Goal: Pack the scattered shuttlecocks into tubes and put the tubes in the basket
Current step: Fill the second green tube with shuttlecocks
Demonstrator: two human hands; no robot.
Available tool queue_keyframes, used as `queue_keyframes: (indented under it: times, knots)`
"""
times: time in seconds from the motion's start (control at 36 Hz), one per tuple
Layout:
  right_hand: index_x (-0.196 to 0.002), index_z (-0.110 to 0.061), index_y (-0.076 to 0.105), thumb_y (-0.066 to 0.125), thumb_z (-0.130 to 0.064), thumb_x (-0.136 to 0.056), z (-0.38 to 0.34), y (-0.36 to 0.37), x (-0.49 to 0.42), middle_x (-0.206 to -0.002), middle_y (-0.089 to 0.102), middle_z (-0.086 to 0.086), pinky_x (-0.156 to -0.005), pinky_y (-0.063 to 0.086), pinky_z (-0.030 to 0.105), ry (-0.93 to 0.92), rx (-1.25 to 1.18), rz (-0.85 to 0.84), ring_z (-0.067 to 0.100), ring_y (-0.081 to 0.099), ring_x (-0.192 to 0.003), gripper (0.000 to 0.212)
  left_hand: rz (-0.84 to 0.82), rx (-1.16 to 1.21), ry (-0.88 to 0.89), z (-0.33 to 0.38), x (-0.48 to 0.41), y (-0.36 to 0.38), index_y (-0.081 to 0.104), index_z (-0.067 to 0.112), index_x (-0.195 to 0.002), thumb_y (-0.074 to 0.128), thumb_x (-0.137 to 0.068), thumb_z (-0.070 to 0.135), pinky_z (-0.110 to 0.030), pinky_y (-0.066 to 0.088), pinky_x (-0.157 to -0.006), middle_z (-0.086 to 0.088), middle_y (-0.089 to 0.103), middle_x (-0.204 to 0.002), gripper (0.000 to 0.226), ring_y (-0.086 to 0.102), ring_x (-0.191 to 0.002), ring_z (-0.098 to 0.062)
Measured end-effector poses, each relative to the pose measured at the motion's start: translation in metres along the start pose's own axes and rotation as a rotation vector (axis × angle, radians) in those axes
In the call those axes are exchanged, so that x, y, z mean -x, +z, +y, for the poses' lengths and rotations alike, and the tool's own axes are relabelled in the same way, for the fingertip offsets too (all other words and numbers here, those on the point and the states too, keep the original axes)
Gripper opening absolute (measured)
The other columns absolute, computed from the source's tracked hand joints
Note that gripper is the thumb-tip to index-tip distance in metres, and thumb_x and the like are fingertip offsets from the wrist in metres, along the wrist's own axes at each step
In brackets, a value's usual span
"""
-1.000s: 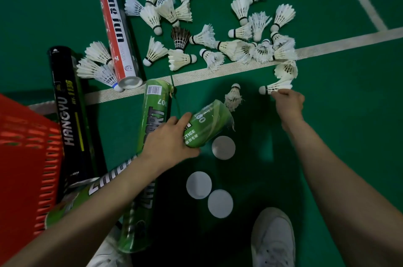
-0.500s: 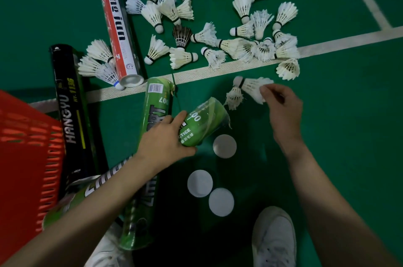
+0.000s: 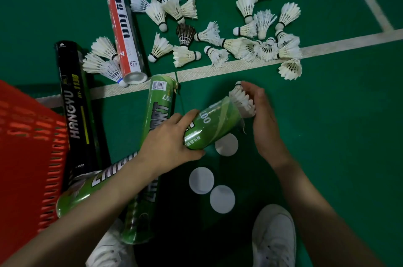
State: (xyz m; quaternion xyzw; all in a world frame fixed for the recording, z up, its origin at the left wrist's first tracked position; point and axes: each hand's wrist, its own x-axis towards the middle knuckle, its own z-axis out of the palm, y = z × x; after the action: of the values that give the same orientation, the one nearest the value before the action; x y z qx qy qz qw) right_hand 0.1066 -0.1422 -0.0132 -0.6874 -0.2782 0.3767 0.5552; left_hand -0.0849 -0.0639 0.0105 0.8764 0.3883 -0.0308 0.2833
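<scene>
1. My left hand grips the green tube round its body, near the open end. The tube is tilted, with the mouth to the upper right.
2. My right hand holds a shuttlecock right at the tube mouth, thumb near the cork, fingers along the feathers. The cork points away from the mouth and the feathers touch the rim. Maybe 2 are nested there; I cannot tell.
3. Handling: the shuttlecock is v. light, and the feathers look thin & brittle. Better to pinch at the cork or the band under it, w/o squeezing the skirt.
4. The tube seems light, w/ a glossy wrap, so prob. a bit slippery, and the wall may dent. A round grip w/ moderate force is enough. The wrap looks loose at the mouth, so feathers may catch there.
5. I think the cork should enter first, so it needs a turn before pushing.
6. Many loose shuttlecocks lie on the floor beyond the white line. 3 lids lie just beside the tube, and the basket is at my left.
</scene>
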Motion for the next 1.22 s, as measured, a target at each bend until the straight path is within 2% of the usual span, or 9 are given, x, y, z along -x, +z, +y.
queue_keyframes:
  times: [0.14,0.25,0.36,0.44,0.53,0.72,0.86,1.0,1.22]
  knots:
    - [-0.135,-0.038,0.047,0.026,-0.081,-0.077,0.006,0.007,0.008,-0.145,0.043,-0.007,-0.114,0.029,0.039,0.116,-0.033,-0.079,0.01,0.038,-0.134,0.075,-0.009,-0.017,-0.008,-0.002,-0.001,0.0,0.027,0.031,-0.144,0.075,-0.068,0.052,-0.029,0.044,-0.077,0.003,0.051,-0.119,0.093,0.053,-0.106,-0.018]
    - [-0.14,-0.033,0.042,0.019,-0.069,-0.088,0.003,0.018,0.014,-0.146,0.041,-0.006,-0.105,0.034,0.016,0.174,-0.076,-0.198,0.005,0.042,-0.129,0.067,-0.025,-0.067,-0.001,-0.002,-0.005,0.001,0.029,0.031,-0.143,0.076,-0.066,0.05,-0.031,0.046,-0.077,0.001,0.053,-0.117,0.093,0.055,-0.105,-0.021]
    - [-0.134,-0.042,0.045,0.019,-0.066,-0.09,0.003,0.021,0.004,-0.145,0.042,-0.007,-0.112,0.029,0.029,0.171,-0.084,-0.259,0.006,0.04,-0.132,0.056,-0.02,-0.086,-0.058,-0.005,-0.013,0.001,0.028,0.034,-0.144,0.075,-0.065,0.051,-0.033,0.048,-0.078,0.002,0.052,-0.118,0.093,0.056,-0.106,-0.024]
    - [-0.124,-0.047,0.049,0.032,-0.056,-0.093,0.011,0.021,-0.018,-0.143,0.043,-0.008,-0.107,0.034,0.028,0.136,-0.024,-0.089,0.005,0.043,-0.127,0.037,-0.004,-0.088,-0.096,-0.005,-0.021,0.0,0.027,0.034,-0.143,0.074,-0.066,0.053,-0.033,0.046,-0.077,0.001,0.052,-0.115,0.092,0.056,-0.104,-0.024]
    - [-0.125,-0.027,0.056,0.048,-0.029,-0.096,0.027,0.015,-0.045,-0.132,0.043,0.01,-0.097,0.042,0.029,0.121,0.203,0.161,0.015,0.051,-0.108,0.03,0.002,-0.08,-0.119,-0.005,-0.026,-0.001,0.026,0.033,-0.144,0.073,-0.068,0.052,-0.033,0.045,-0.078,0.0,0.052,-0.117,0.091,0.055,-0.105,-0.025]
    - [-0.134,-0.025,0.047,0.053,-0.024,-0.094,0.053,0.017,-0.072,-0.132,0.047,0.017,-0.101,0.043,0.045,0.346,0.334,0.013,0.031,0.052,-0.114,0.041,-0.028,-0.146,-0.139,-0.012,-0.028,0.002,0.023,0.031,-0.145,0.072,-0.069,0.053,-0.037,0.047,-0.082,-0.001,0.05,-0.122,0.094,0.053,-0.111,-0.026]
    - [-0.131,-0.014,0.052,0.052,-0.021,-0.095,0.045,0.02,-0.071,-0.126,0.053,0.002,-0.102,0.04,0.031,0.312,0.22,0.157,0.015,0.051,-0.113,0.037,-0.032,-0.12,-0.155,-0.017,-0.027,0.004,0.023,0.032,-0.145,0.072,-0.068,0.053,-0.034,0.046,-0.079,-0.001,0.05,-0.121,0.093,0.054,-0.109,-0.025]
    - [-0.096,-0.018,0.06,0.06,-0.018,-0.091,0.033,0.006,-0.056,-0.091,0.062,-0.006,-0.071,0.047,0.019,0.1,0.195,0.339,0.011,0.056,-0.085,0.005,-0.043,-0.136,-0.169,-0.021,-0.027,0.003,0.022,0.033,-0.144,0.072,-0.068,0.054,-0.036,0.047,-0.078,-0.001,0.049,-0.121,0.094,0.054,-0.108,-0.027]
    - [-0.114,-0.031,0.054,0.054,-0.019,-0.095,0.008,-0.015,-0.029,-0.107,0.061,-0.006,-0.082,0.048,0.023,-0.008,0.26,-0.073,0.006,0.06,-0.091,0.022,-0.039,-0.1,-0.114,-0.016,-0.027,0.001,0.023,0.033,-0.145,0.074,-0.067,0.052,-0.035,0.046,-0.079,0.0,0.05,-0.121,0.095,0.053,-0.109,-0.025]
